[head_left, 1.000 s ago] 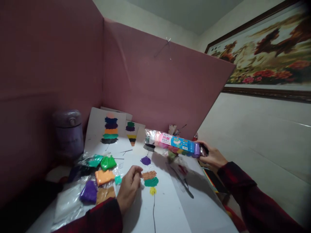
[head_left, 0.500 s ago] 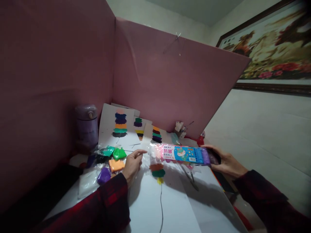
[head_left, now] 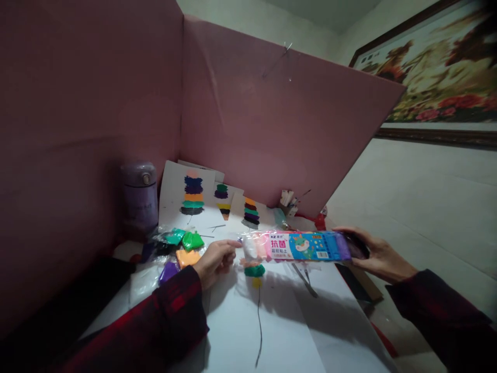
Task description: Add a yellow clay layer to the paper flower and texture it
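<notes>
A long clear-wrapped pack of modelling clay (head_left: 301,247), with a blue and pink printed label, is held level above the white paper. My right hand (head_left: 382,256) grips its dark right end, thumb below and fingers above. At the pack's left end, my left hand (head_left: 217,261) has its fingers drawn together at the clear wrapper; the exact pinch is hard to see. Beneath the pack lies a sheet (head_left: 279,331) with painted green and yellow patches and a thin dark line. Small bags of green clay (head_left: 192,240), orange clay (head_left: 187,258) and purple clay (head_left: 169,272) lie left of my left hand.
A purple bottle (head_left: 140,199) stands at the back left. Painted colour-stripe sheets (head_left: 171,189) lean against the pink partition (head_left: 272,119). Scissors-like metal blades (head_left: 305,280) lie under the pack. A small holder with brushes (head_left: 288,203) stands behind. A framed picture (head_left: 438,88) hangs at right.
The pack has shifted a little to the right with my right hand. My left hand has moved slightly rightward, its fingertips still at the wrapper's left end.
</notes>
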The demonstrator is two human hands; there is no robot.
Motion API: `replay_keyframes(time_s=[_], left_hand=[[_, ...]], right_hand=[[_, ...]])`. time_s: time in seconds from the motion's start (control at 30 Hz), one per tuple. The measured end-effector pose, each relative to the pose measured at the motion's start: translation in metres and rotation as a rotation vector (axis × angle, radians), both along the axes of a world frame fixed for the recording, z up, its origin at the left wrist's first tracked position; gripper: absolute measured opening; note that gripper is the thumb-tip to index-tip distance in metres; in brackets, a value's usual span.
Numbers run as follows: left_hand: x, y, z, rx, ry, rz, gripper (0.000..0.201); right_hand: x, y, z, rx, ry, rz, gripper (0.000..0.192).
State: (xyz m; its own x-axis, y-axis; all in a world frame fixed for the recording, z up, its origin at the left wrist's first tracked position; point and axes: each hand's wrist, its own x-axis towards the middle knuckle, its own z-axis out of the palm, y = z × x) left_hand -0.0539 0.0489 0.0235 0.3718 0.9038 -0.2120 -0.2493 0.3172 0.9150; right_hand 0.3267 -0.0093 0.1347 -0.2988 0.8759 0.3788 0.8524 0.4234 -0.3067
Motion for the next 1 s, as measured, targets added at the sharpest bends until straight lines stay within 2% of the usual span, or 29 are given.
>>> replay_keyframes(time_s=[0.1, 0.3, 0.43, 0.77, 1.0], left_hand=[[-0.002, -0.001, -0.003, -0.018, -0.054, -0.083, 0.038], [0.001, -0.008, -0.006, -0.004, -0.086, -0.22, 0.054], [0.005, -0.011, -0.007, 0.008, -0.073, -0.225, 0.059], [0.005, -0.012, -0.001, 0.022, -0.093, -0.167, 0.054], [0.007, -0.01, -0.012, 0.051, -0.065, -0.163, 0.049]], right_hand=[[-0.001, -0.001, 0.005, 0.053, -0.001, 0.027, 0.047], [-0.004, -0.005, 0.023, 0.062, -0.102, 0.071, 0.045], [-0.006, -0.01, 0.026, 0.065, -0.114, 0.07, 0.046], [-0.002, -0.012, 0.018, 0.035, -0.124, 0.044, 0.047], [-0.01, -0.013, 0.01, 0.102, -0.136, 0.08, 0.047]])
